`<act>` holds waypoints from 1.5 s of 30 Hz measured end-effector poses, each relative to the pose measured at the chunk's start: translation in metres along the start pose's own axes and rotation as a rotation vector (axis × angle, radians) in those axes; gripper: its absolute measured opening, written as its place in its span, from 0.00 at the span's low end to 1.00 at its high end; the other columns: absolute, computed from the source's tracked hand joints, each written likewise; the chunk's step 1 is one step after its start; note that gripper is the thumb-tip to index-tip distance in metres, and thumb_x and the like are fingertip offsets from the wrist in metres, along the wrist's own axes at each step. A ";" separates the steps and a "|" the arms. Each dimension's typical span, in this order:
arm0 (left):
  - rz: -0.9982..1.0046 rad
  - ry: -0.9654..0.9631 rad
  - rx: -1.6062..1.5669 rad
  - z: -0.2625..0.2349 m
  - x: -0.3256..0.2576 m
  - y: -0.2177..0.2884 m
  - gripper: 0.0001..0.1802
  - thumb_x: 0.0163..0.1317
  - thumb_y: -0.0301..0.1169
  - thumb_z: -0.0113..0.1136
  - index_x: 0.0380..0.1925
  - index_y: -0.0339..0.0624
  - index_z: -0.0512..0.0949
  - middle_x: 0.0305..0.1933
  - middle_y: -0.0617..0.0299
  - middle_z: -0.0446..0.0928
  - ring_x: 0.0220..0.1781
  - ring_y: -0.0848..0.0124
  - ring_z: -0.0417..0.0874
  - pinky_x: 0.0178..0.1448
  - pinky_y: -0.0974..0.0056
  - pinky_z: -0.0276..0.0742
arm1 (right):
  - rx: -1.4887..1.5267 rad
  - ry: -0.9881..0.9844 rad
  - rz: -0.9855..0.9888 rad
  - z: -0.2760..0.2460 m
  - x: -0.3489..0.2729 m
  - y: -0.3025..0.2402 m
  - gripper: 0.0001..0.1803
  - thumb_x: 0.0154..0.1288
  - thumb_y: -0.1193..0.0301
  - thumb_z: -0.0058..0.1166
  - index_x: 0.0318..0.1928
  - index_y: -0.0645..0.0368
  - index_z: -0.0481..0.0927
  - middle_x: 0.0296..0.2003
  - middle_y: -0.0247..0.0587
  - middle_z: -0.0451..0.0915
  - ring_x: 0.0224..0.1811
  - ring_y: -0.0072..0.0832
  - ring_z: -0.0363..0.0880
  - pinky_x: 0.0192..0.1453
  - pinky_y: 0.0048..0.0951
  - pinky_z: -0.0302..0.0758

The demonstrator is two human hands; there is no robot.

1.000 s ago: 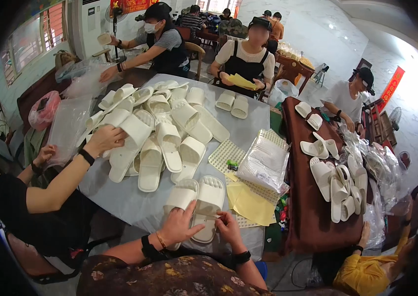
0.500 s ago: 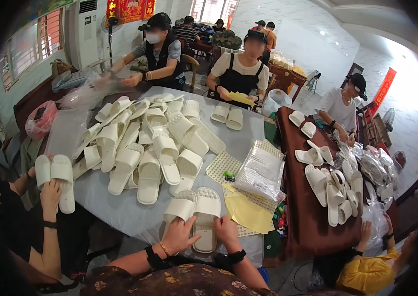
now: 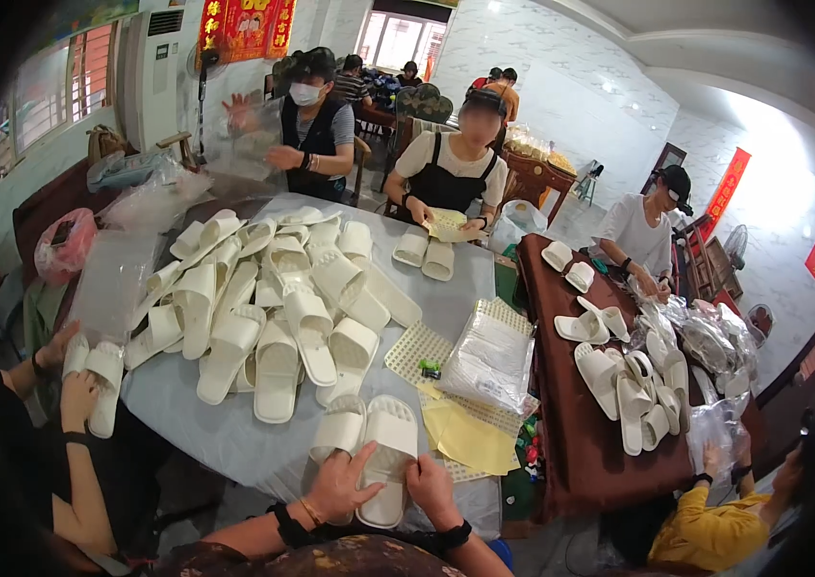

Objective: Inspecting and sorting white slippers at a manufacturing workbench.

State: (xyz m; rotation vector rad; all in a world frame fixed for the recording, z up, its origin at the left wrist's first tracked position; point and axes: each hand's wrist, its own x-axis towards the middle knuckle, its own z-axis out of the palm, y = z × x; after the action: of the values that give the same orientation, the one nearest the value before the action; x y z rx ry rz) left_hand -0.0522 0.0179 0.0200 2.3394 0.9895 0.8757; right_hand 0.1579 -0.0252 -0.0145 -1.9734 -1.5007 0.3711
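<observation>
Presently, a pair of white slippers (image 3: 371,444) lies side by side at the near edge of the grey table (image 3: 446,298), unmoved over the last second. Left hand (image 3: 338,486) rests on the heels, fingers spread; right hand (image 3: 432,486) grips the right heel, fingers curled. Beyond: slipper pile (image 3: 268,298), stacked clear bags (image 3: 492,354), yellow sheets (image 3: 470,438). To the left, a co-worker's hand (image 3: 78,396) has lifted another pair (image 3: 92,377).
</observation>
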 end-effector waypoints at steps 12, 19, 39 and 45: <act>0.096 0.057 0.028 -0.004 -0.002 0.001 0.29 0.56 0.48 0.65 0.49 0.34 0.77 0.39 0.47 0.74 0.43 0.49 0.76 0.50 0.52 0.73 | 0.037 0.105 -0.137 -0.020 -0.015 -0.019 0.13 0.66 0.66 0.55 0.28 0.61 0.73 0.20 0.53 0.76 0.23 0.53 0.77 0.26 0.44 0.71; 0.152 0.212 0.100 -0.037 0.024 0.015 0.31 0.54 0.49 0.67 0.44 0.30 0.77 0.38 0.44 0.72 0.45 0.46 0.73 0.52 0.48 0.70 | 0.210 0.070 -0.219 -0.042 -0.022 -0.045 0.10 0.66 0.66 0.60 0.33 0.60 0.78 0.20 0.46 0.76 0.20 0.37 0.76 0.26 0.35 0.72; -0.070 0.259 0.376 -0.089 0.082 -0.083 0.27 0.54 0.35 0.67 0.55 0.39 0.76 0.69 0.42 0.64 0.72 0.42 0.60 0.74 0.45 0.57 | 0.027 0.301 0.031 -0.098 -0.031 0.068 0.07 0.63 0.71 0.59 0.32 0.62 0.78 0.26 0.52 0.79 0.28 0.48 0.79 0.33 0.41 0.74; 0.026 -0.026 0.141 -0.006 0.000 -0.058 0.25 0.54 0.33 0.66 0.53 0.39 0.77 0.66 0.42 0.68 0.70 0.41 0.63 0.72 0.44 0.59 | -0.060 0.650 -0.049 -0.212 0.009 0.119 0.01 0.61 0.78 0.54 0.32 0.62 0.78 0.31 0.48 0.79 0.35 0.45 0.79 0.39 0.37 0.75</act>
State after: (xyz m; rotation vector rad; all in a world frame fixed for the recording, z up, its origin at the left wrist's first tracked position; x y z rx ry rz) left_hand -0.0830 0.0558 -0.0113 2.4792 1.0434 0.8070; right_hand 0.3710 -0.1007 0.0746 -1.8442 -1.1360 -0.3199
